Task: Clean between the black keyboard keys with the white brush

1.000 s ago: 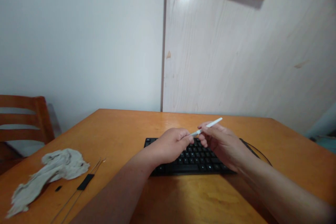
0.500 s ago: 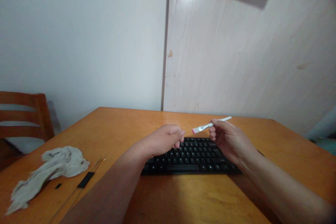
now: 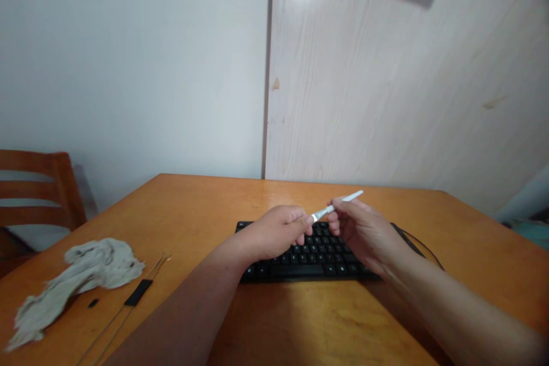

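A black keyboard point(image 3: 313, 260) lies on the orange wooden table point(image 3: 206, 211), partly behind both of my hands. My right hand point(image 3: 364, 231) holds a thin white brush point(image 3: 341, 203) by its handle, tilted up to the right, just above the keys. My left hand point(image 3: 281, 231) is curled, and its fingertips pinch the bristle end of the brush. The bristles themselves are hidden between those fingers.
A crumpled grey cloth point(image 3: 81, 274) lies at the table's left edge. Beside it sit a small black rectangular piece point(image 3: 138, 292), a tiny black bit point(image 3: 92, 302) and thin metal rods point(image 3: 128, 309). A wooden chair point(image 3: 38, 194) stands at left. The keyboard's cable point(image 3: 422, 246) runs right.
Half a second ago my hands were apart and the pink-tipped bristles showed free. Now my left hand has closed in on the brush tip again, and the brush has swung back left.
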A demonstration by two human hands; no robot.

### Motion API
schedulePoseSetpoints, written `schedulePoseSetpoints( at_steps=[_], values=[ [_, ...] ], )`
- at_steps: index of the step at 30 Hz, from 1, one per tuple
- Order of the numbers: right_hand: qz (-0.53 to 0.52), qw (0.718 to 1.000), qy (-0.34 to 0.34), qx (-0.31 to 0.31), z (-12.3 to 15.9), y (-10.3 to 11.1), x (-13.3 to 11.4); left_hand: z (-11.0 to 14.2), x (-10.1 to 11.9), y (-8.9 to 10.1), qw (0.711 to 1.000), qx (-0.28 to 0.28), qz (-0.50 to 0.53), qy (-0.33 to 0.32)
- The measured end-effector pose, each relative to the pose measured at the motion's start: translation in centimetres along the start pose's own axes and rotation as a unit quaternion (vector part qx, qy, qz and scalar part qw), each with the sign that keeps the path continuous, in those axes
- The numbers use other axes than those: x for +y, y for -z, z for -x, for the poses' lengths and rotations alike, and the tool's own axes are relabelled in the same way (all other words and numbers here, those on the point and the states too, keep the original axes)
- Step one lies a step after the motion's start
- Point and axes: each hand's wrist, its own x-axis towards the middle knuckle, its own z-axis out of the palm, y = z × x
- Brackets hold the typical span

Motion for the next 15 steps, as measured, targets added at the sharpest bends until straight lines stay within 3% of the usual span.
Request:
schedulePoseSetpoints(
  at_steps=[6, 11, 15],
  values=[
    [0.013, 0.998, 0.041, 0.039, -0.4, 0.8, -0.5, 0.4, -0.4, 1.4, 0.999, 0.03, 0.006, 0.013],
    [0.113, 0.99, 0.062, 0.049, -0.4, 0.8, 0.1, -0.1, -3.1, 3.2, 0.983, 0.174, 0.056, 0.026],
    [0.212, 0.972, 0.1, 0.01, 0.1, 0.0, 1.2, -0.4, -6.4, 4.2, 0.945, 0.319, 0.052, 0.049]
  ],
)
